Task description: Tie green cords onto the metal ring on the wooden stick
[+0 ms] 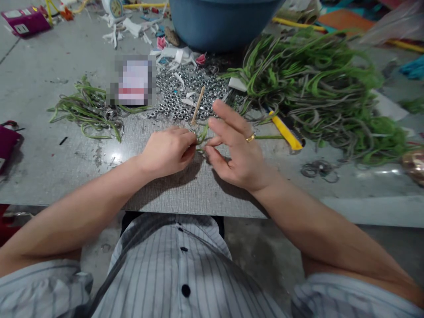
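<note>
My left hand [167,150] and my right hand [235,150] meet over the grey table [59,150], both pinching a thin green strip [202,134] between thumb and fingertips. The right hand wears a gold ring, and its other fingers are spread upward. A green strand runs from the pinch toward the right. Just behind the hands lies a heap of small metal nuts [185,95] with a wooden stick [198,106] resting on it.
A big tangle of green and grey strips [324,92] fills the right side, a smaller bunch [89,110] lies left. A yellow utility knife [286,130] lies right of my hands. A blue basin [221,22] stands behind. Paper scraps and a magenta box [24,20] sit far left.
</note>
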`<state>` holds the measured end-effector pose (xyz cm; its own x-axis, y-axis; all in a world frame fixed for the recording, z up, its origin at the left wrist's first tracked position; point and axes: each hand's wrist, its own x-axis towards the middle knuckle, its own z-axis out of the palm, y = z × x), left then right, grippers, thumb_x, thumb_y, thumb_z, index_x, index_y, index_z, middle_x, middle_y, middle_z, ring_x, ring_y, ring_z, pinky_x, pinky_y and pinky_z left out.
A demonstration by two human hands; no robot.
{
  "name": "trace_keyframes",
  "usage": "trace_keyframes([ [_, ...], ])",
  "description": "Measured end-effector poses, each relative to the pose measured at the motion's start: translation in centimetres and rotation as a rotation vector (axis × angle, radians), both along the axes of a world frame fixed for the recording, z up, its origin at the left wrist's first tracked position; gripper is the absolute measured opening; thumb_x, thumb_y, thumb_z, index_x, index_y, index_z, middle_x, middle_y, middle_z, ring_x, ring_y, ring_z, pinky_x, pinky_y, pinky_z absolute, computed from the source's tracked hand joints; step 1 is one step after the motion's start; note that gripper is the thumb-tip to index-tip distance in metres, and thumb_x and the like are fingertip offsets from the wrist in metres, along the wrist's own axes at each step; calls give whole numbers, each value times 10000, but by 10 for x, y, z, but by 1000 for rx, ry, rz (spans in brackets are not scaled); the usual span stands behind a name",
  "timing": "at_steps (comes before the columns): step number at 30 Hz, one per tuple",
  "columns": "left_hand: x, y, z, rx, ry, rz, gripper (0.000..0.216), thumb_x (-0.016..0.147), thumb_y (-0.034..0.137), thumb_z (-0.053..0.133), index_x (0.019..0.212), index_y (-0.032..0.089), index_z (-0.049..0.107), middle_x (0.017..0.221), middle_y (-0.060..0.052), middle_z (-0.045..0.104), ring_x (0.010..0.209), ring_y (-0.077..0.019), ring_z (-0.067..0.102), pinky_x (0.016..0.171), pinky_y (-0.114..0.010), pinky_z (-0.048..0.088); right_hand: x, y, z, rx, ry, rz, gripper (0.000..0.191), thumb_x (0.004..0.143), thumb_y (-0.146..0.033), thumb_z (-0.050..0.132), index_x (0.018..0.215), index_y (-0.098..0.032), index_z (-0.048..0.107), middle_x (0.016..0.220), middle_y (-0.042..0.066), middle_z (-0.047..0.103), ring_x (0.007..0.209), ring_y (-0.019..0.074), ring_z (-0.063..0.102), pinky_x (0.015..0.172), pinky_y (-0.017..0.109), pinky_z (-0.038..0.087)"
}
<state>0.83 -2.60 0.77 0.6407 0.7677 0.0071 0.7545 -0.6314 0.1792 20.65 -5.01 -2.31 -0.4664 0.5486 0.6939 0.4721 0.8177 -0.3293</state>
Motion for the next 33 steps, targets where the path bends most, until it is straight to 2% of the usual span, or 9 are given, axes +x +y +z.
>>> trace_keyframes([
  [2, 0, 0, 0, -5, -13, 8, 247, 992, 211, 450, 1069, 163, 680, 1083, -94, 766, 1008, -237, 692, 813, -335, 525, -1, 0, -1, 18, -34, 58, 644, 990, -74, 453, 1579, -326, 390, 1568, 80, 573, 1462, 184, 534, 1115, 361, 563],
  [4, 1, 0, 0, -21, -4, 7, 256, 984, 217, 465, 1110, 152, 678, 1118, -112, 765, 1032, -255, 695, 831, -351, 531, -1, 2, -4, -38, -90, 61, 583, 1000, -107, 425, 1550, -295, 458, 1522, 80, 620, 1413, 207, 586, 1148, 409, 543],
  [9, 1, 3, -2, -27, 9, -6, 292, 990, 223, 448, 1163, 156, 673, 1123, -132, 760, 1056, -282, 701, 837, -385, 536, 1, 8, -9, -230, -142, -91, 460, 1010, -240, 439, 1429, -280, 624, 1363, 77, 728, 1245, 275, 694, 1095, 484, 565],
  [13, -1, 5, -8, 37, -46, -23, 274, 1000, 230, 422, 1088, 173, 675, 998, -112, 753, 954, -259, 705, 770, -360, 518, 1, 7, -7, -230, -132, -152, 366, 1027, -292, 453, 1290, -270, 707, 1163, 86, 787, 1083, 263, 739, 993, 444, 596],
  [17, -4, 7, -10, 83, -86, -32, 282, 1010, 255, 416, 1032, 165, 682, 902, -95, 735, 876, -245, 688, 719, -341, 495, 2, 9, -9, -186, -122, -142, 280, 1034, -294, 474, 1130, -246, 732, 1024, 76, 789, 958, 234, 742, 872, 387, 604],
  [22, -9, 10, 1, 34, -21, -26, 203, 941, 275, 549, 1008, 173, 711, 925, -85, 725, 968, -270, 675, 734, -336, 495, 4, 13, -15, -144, -131, -123, 209, 1023, -272, 514, 973, -218, 710, 929, 63, 772, 855, 207, 720, 766, 334, 566],
  [26, -9, 9, 4, -23, 100, -25, 197, 939, 263, 598, 1053, 177, 734, 1014, -94, 727, 1056, -296, 653, 740, -345, 487, 4, 12, -15, -203, -165, -100, 224, 1023, -266, 496, 958, -203, 700, 927, 72, 771, 834, 207, 711, 744, 321, 529],
  [33, -4, 9, 1, -34, 126, -1, 196, 966, 242, 599, 1071, 190, 756, 1011, -82, 722, 1005, -259, 634, 696, -304, 442, 5, 9, -13, -289, -308, -99, 230, 1003, -274, 517, 1012, -196, 733, 941, 76, 801, 819, 214, 721, 714, 315, 480],
])
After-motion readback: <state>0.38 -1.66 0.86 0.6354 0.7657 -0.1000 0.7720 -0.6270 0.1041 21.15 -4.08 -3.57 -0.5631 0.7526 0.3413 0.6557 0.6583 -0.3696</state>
